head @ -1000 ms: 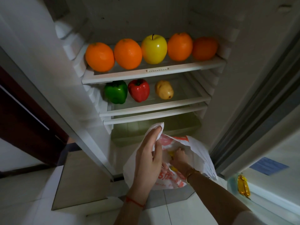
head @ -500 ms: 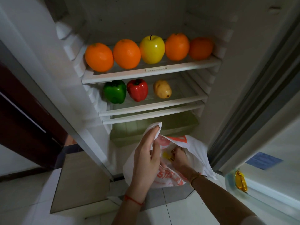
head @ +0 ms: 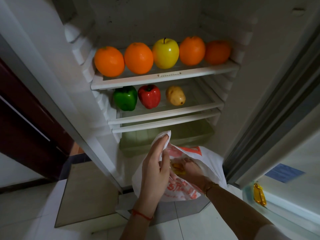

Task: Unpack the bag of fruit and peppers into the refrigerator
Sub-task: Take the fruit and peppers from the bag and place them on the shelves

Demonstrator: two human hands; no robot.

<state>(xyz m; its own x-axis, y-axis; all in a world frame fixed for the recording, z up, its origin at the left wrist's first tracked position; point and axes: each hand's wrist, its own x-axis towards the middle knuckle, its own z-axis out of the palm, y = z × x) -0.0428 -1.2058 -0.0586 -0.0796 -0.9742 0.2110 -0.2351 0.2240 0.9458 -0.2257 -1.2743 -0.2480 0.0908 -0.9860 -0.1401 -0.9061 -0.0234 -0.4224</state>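
Head view: we look down at our two hands working a white bag (head: pixel 210 163) with orange print, held low in front of the open fridge (head: pixel 230 108). Our left hand (head: pixel 154 168) pinches the bag's upper edge between thumb and fingers and lifts it, so the mouth stays open. Our right hand (head: pixel 189 168) is sunk inside the bag, fingers curled round a yellow item (head: pixel 178 168); we cannot tell what that item is. A red string circles the left wrist and a gold band the right.

In the fridge, the upper shelf (head: pixel 164 77) carries four oranges (head: pixel 109 61) in a row with a yellow apple (head: pixel 165 53) in the middle. The shelf below holds a green pepper (head: pixel 125 98), a red pepper (head: pixel 149 96) just beside it, and a potato (head: pixel 175 95) a little apart to the right. Under that sits a pale drawer (head: pixel 195 135), behind the bag. The floor (head: pixel 31 213) is light tile, a dark wooden panel stands at the left, and the fridge door at the right bears a small yellow object (head: pixel 259 194).

Compared with half a second ago, the right hand has closed further on the yellow item, the left keeps its pinch, and the fruit on the shelves has not moved.
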